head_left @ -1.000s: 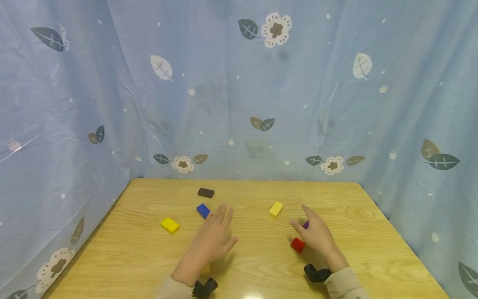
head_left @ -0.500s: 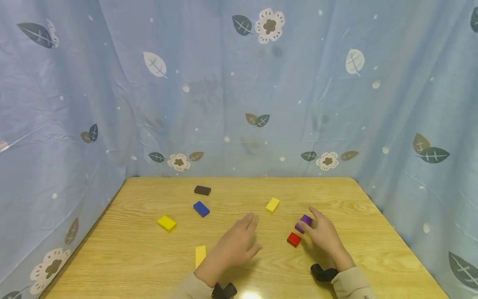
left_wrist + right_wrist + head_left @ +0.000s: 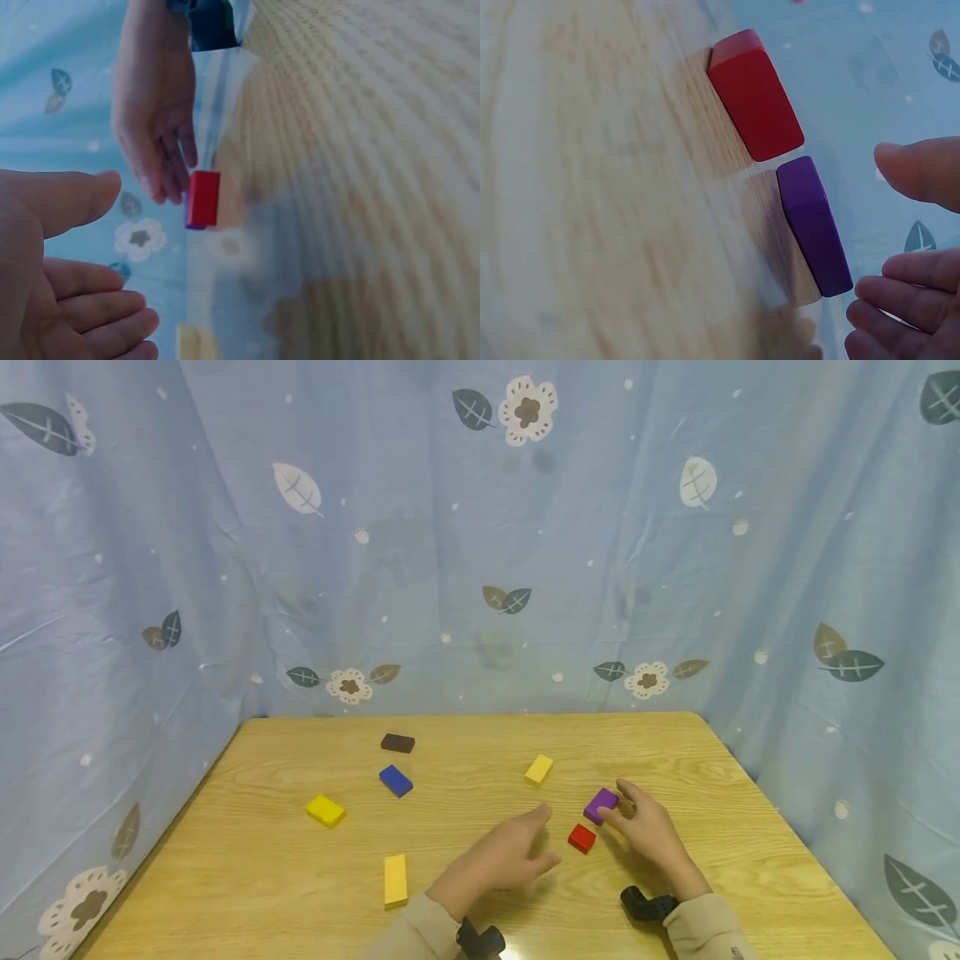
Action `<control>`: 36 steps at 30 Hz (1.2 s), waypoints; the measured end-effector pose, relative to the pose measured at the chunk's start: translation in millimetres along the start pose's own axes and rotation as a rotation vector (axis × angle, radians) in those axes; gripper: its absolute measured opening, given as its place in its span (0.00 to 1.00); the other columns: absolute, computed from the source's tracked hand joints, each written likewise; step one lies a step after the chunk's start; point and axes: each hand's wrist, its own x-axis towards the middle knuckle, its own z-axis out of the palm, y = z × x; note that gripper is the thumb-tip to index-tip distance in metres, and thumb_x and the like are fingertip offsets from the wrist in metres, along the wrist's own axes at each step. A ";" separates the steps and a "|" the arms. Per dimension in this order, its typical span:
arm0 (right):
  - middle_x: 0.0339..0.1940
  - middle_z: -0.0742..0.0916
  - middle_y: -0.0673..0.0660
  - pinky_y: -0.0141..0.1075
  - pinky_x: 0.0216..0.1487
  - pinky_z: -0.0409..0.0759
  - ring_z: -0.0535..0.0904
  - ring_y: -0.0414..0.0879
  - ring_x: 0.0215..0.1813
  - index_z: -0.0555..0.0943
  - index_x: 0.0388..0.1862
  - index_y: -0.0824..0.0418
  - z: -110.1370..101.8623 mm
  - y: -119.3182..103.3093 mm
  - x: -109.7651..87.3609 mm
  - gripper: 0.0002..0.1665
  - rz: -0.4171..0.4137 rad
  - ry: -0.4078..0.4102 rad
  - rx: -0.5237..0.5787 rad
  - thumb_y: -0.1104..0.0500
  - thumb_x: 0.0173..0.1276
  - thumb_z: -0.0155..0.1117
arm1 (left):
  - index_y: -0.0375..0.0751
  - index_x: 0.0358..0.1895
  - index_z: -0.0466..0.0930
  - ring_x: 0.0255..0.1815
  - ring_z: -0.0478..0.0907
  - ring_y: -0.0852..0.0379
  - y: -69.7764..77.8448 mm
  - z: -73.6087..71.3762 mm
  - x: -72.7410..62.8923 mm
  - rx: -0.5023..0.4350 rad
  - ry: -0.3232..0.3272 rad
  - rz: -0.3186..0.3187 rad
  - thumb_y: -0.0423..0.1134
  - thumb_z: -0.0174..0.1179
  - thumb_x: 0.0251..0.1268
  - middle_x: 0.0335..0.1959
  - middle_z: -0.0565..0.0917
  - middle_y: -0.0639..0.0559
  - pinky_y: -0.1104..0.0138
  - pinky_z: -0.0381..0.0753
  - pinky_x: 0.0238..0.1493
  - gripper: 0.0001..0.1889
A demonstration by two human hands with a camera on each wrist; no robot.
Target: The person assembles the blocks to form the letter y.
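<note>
Resting on the worktop (image 3: 465, 814), the purple block (image 3: 598, 806) is lying close to the right hand (image 3: 651, 831), whose fingers are hanging relaxed, thumb apart. The red block (image 3: 582, 838) is sitting just in front of the purple block; the left hand (image 3: 501, 857) is hovering to the purple block's left, fingers loosely extended.
</note>
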 end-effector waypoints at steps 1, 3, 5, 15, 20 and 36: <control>0.66 0.70 0.73 0.60 0.62 0.69 0.69 0.68 0.64 0.59 0.70 0.72 0.8 0.8 -0.2 0.45 0.003 -0.007 0.016 0.43 0.67 0.59 | 0.39 0.73 0.54 0.72 0.60 0.51 -0.2 2.9 1.5 -0.001 0.000 -0.003 0.57 0.50 0.69 0.73 0.60 0.44 0.60 0.64 0.70 0.37; 0.66 0.71 0.73 0.58 0.62 0.70 0.70 0.67 0.64 0.59 0.71 0.71 2.1 2.2 0.6 0.45 0.001 -0.014 0.050 0.43 0.67 0.60 | 0.41 0.73 0.56 0.73 0.60 0.50 0.2 7.1 4.6 -0.003 -0.001 -0.011 0.59 0.49 0.68 0.74 0.59 0.44 0.58 0.64 0.70 0.37; 0.65 0.72 0.72 0.56 0.62 0.71 0.71 0.66 0.64 0.60 0.70 0.71 3.6 3.5 2.2 0.45 -0.004 -0.022 0.084 0.44 0.66 0.61 | 0.42 0.72 0.57 0.73 0.59 0.47 1.2 9.7 7.6 -0.018 -0.002 -0.017 0.60 0.48 0.68 0.74 0.57 0.43 0.55 0.65 0.69 0.36; 0.63 0.74 0.73 0.52 0.61 0.74 0.73 0.66 0.62 0.63 0.68 0.73 13.5 8.2 4.2 0.41 -0.055 0.003 0.176 0.51 0.65 0.65 | 0.37 0.67 0.66 0.73 0.57 0.39 1.1 24.8 19.2 -0.191 0.047 -0.065 0.57 0.54 0.66 0.73 0.59 0.38 0.46 0.62 0.69 0.33; 0.64 0.74 0.72 0.51 0.62 0.73 0.73 0.64 0.62 0.63 0.68 0.72 16.8 10.4 4.6 0.41 -0.048 0.008 0.169 0.52 0.64 0.66 | 0.34 0.65 0.68 0.74 0.56 0.43 -1.2 33.9 24.1 -0.272 0.077 -0.074 0.55 0.54 0.66 0.71 0.63 0.39 0.45 0.51 0.73 0.32; 0.62 0.74 0.73 0.55 0.60 0.73 0.73 0.66 0.61 0.64 0.67 0.72 11.5 16.3 6.4 0.44 -0.069 0.029 0.050 0.48 0.62 0.67 | 0.38 0.58 0.76 0.68 0.67 0.45 13.2 52.7 40.8 -0.149 0.226 -0.143 0.56 0.63 0.58 0.65 0.73 0.44 0.43 0.53 0.72 0.31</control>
